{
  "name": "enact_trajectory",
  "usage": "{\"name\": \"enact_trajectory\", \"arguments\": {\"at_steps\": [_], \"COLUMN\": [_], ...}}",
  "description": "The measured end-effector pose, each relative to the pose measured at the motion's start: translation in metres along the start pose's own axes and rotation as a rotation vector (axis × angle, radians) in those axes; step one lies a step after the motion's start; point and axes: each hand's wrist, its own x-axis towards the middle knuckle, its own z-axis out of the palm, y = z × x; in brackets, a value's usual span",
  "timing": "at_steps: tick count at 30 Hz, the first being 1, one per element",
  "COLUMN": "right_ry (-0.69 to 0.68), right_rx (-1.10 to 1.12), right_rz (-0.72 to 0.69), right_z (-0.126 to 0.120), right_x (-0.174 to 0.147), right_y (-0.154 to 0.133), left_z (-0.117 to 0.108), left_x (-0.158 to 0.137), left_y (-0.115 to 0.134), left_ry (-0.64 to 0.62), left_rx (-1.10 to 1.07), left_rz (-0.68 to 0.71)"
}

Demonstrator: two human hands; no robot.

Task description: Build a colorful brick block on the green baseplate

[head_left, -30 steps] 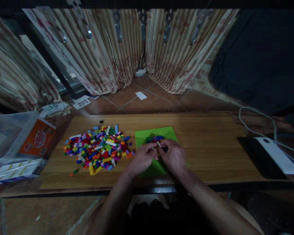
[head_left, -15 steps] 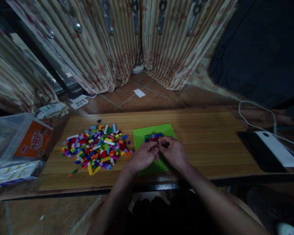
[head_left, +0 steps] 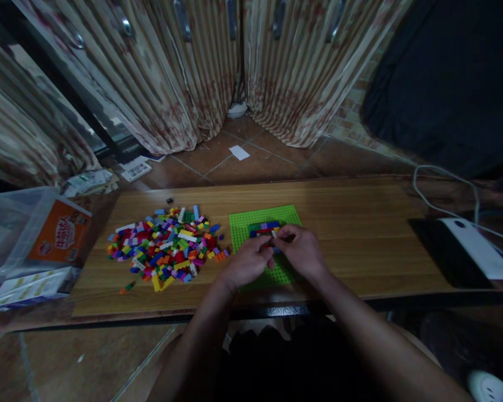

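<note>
A green studded baseplate (head_left: 283, 213) lies on the wooden table, partly covered by my hands. On it stands a low build of toy bricks (head_left: 263, 227) in green, purple, blue and red. My left hand (head_left: 250, 261) is closed at the near left side of the build, fingertips pressed together. Beside it, my right hand (head_left: 302, 252) is closed in a pinch at the build's near right corner, where a small pale spot shows. Whether that is a brick or a fingertip is too small to tell, and the fingers hide whatever they hold.
A heap of loose bricks (head_left: 167, 245) in many colours spreads over the table's left part. Left of the table are a clear plastic bin (head_left: 14, 240) and a flat box (head_left: 31, 288). A black-and-white flat object (head_left: 478, 245) and a white cable (head_left: 444, 212) lie at the right end.
My hands stay together over the baseplate with only small finger shifts, and more of the brick build shows. The whole view has tilted slightly.
</note>
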Motion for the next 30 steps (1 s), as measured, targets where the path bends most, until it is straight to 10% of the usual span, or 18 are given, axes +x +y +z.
{"name": "enact_trajectory", "arguments": {"at_steps": [30], "right_ry": [-0.127], "right_rx": [-0.052], "right_rz": [0.061], "right_z": [-0.014], "right_x": [0.006], "right_y": [-0.004], "left_z": [0.006], "left_x": [-0.006], "left_y": [0.008], "left_ry": [0.002], "left_rx": [-0.072], "left_rz": [-0.029]}}
